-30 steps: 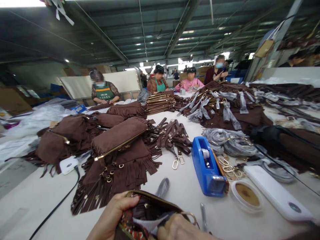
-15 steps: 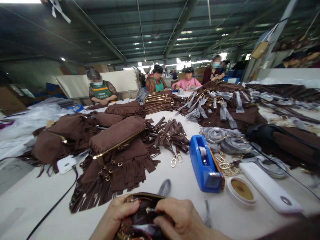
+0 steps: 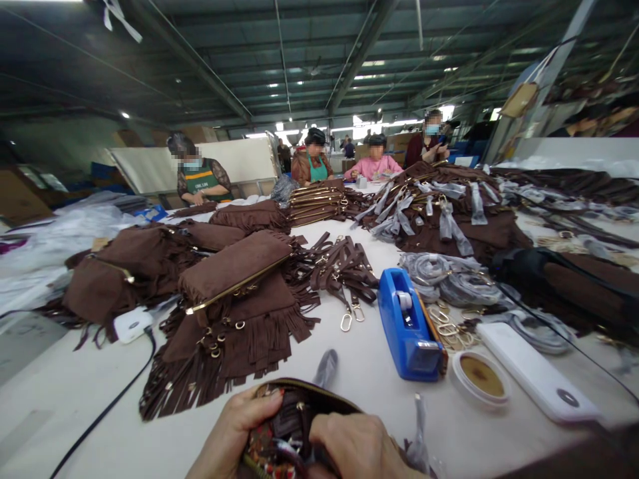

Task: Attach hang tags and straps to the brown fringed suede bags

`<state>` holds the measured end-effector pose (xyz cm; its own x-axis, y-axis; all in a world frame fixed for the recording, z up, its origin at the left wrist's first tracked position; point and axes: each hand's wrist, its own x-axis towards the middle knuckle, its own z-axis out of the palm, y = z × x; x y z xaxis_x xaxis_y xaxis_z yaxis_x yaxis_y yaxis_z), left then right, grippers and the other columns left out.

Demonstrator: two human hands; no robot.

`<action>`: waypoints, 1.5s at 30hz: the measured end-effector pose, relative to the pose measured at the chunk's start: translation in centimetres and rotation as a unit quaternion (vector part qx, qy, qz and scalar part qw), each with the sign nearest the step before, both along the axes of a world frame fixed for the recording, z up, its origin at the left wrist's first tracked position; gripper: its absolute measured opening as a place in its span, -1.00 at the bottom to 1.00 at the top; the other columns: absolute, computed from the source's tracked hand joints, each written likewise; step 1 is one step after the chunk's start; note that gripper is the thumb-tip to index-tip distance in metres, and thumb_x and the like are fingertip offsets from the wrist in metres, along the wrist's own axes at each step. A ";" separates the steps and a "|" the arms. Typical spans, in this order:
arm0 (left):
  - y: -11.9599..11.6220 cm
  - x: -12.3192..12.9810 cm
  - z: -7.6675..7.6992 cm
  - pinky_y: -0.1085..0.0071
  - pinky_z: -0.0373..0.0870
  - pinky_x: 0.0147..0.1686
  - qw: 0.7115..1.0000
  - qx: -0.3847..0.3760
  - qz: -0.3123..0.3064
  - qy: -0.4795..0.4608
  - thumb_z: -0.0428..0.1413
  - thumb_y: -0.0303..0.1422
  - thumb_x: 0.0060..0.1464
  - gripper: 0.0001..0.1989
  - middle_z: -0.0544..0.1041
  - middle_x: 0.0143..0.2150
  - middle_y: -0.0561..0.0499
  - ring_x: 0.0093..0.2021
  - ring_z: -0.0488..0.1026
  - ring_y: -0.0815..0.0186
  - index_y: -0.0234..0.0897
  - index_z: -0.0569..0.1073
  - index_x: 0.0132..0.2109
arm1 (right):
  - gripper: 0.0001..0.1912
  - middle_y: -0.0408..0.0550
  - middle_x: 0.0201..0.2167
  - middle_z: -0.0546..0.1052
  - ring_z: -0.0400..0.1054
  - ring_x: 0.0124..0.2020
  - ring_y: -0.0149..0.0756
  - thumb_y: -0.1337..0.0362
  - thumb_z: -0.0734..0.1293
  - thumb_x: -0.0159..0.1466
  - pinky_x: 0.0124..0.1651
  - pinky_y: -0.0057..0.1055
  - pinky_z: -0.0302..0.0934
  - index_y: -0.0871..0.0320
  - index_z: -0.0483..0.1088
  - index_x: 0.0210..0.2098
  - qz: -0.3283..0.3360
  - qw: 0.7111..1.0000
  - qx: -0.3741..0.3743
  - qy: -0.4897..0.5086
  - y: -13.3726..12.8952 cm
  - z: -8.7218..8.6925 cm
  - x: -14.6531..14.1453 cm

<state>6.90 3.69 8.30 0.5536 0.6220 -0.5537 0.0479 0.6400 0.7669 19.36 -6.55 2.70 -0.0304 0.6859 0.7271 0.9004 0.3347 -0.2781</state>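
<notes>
An unzipped brown bag [image 3: 269,442] with a patterned lining lies at the bottom centre. My left hand [image 3: 234,426] is closed on its left rim, thumb over the edge. The fingers of my right hand [image 3: 352,442] are curled and reach inside the bag's opening; what they hold there is hidden. Inside, dark strap-like material and a small metal piece show between the hands. A plastic-wrapped piece [image 3: 327,369] lies just beyond the bag, and another [image 3: 418,432] is to the right of my right hand.
Fringed brown bags [image 3: 234,273] are piled at left. Straps with clips [image 3: 344,269], a blue tape dispenser [image 3: 409,326], a round tub [image 3: 480,378] and a white device [image 3: 539,372] stand on the table. A black cable [image 3: 107,409] runs at left. Several people work across the table.
My right hand has moved deeper into the bag, its fingers now more hidden. The bag's opening has tilted and shows more of its zipped rim.
</notes>
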 end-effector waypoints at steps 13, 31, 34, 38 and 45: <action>0.9 0.4 -1.0 0.41 0.35 -0.51 1.000 -0.017 -0.023 0.001 0.29 -0.37 -0.37 -0.72 0.51 -0.56 -0.07 -0.53 0.45 0.22 -0.42 0.51 -0.40 | -0.81 -0.20 -0.69 0.28 0.06 -0.72 -0.43 0.30 0.10 0.24 -0.67 -0.42 -0.23 0.13 0.30 -0.41 0.024 0.995 -0.028 -0.087 1.0 1.2 1.1; 2.5 0.6 -4.2 0.24 0.45 -0.35 0.997 -0.076 0.002 0.023 0.21 -0.48 -0.22 -0.88 0.56 -0.51 -0.13 -0.50 0.50 0.12 -0.42 0.48 -0.42 | -0.86 -0.15 -0.60 0.30 0.12 -0.64 -0.38 0.37 0.12 0.22 -0.65 -0.38 -0.20 0.22 0.25 -0.43 0.052 0.984 -0.052 -0.160 2.9 -0.8 0.9; 2.6 0.6 -4.3 0.25 0.46 -0.33 0.997 -0.076 0.009 0.028 0.18 -0.51 -0.19 -0.88 0.56 -0.49 -0.14 -0.45 0.51 0.11 -0.45 0.48 -0.38 | -0.88 -0.12 -0.60 0.30 0.14 -0.66 -0.35 0.43 0.10 0.17 -0.67 -0.37 -0.21 0.24 0.24 -0.42 0.022 0.982 -0.034 -0.185 3.1 -1.2 0.3; 2.8 0.7 -4.7 0.25 0.47 -0.33 0.995 -0.099 0.010 0.033 0.13 -0.52 -0.12 -0.94 0.56 -0.50 -0.16 -0.44 0.52 0.10 -0.46 0.47 -0.41 | -0.89 -0.10 -0.61 0.29 0.13 -0.70 -0.31 0.45 0.10 0.12 -0.71 -0.37 -0.19 0.25 0.23 -0.42 -0.031 0.975 -0.042 -0.215 3.3 -1.5 -0.4; 3.6 0.8 -5.8 0.21 0.46 -0.29 0.996 -0.088 0.011 0.025 0.16 -0.54 -0.17 -0.92 0.56 -0.49 -0.17 -0.42 0.52 0.07 -0.48 0.48 -0.41 | -0.85 -0.11 -0.63 0.27 0.14 -0.72 -0.31 0.45 0.05 0.13 -0.74 -0.38 -0.13 0.25 0.22 -0.40 -0.080 0.973 -0.014 -0.217 3.8 -2.2 -0.5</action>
<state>7.72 7.28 2.47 0.5103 0.5247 -0.6814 0.0672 0.7655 0.6399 18.82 -2.71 0.52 -0.2228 0.7265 0.6501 0.9747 0.1793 0.1337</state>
